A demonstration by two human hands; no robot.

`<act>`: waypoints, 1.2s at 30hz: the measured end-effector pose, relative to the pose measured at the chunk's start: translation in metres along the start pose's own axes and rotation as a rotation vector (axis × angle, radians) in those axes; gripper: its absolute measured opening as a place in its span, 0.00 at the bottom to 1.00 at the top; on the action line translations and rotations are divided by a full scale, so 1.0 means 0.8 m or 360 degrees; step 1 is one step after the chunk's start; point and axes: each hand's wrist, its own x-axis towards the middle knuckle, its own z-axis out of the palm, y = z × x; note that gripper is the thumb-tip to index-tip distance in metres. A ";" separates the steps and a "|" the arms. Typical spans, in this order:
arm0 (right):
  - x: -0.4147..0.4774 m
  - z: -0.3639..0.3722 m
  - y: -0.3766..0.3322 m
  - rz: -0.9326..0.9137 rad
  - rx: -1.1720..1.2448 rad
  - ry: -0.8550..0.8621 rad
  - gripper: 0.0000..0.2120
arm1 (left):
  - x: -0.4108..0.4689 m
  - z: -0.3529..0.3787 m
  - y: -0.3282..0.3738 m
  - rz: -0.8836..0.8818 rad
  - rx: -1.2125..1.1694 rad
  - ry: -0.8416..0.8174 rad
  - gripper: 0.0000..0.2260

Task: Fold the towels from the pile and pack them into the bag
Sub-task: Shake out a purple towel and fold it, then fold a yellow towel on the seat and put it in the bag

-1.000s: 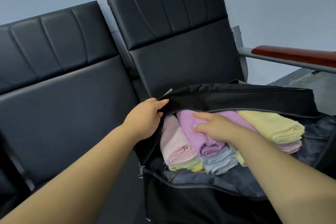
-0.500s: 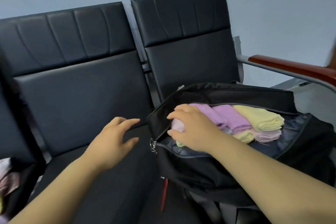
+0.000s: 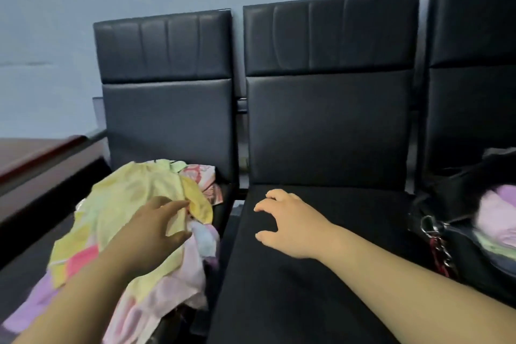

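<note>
Row of black chairs (image 3: 329, 126), seen from my head. The middle seat (image 3: 321, 274) lies bare between my two stations and would serve as my folding surface.

Pile (image 3: 156, 296) of unfolded towels, heaped on the left seat and spilling toward its front edge. Risk: a careless pull could drag the pink and lilac pieces underneath off the seat onto the floor.

Bag (image 3: 469, 260), on the right seat, mouth open, folded towels (image 3: 494, 220) showing inside, though blurred. Risk: its flap may sag shut while both my hands are busy elsewhere.

Yellow towel (image 3: 125, 204), topmost on the pile, crumpled and overlapping its neighbours. Risk: I may catch two layers at once.

Left hand (image 3: 150, 229), over the yellow towel, fingers (image 3: 176, 207) spread with the thumb apart, holding nothing; whether they touch the cloth I cannot tell.

Right hand (image 3: 290, 226), above the middle seat, fingers (image 3: 268, 205) loosely curled and empty, well apart from the bag.
</note>
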 end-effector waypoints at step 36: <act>0.211 0.087 -0.159 0.0176 0.0624 0.0167 0.13 | 0.008 -0.008 -0.139 -0.0602 -0.0413 0.0707 0.13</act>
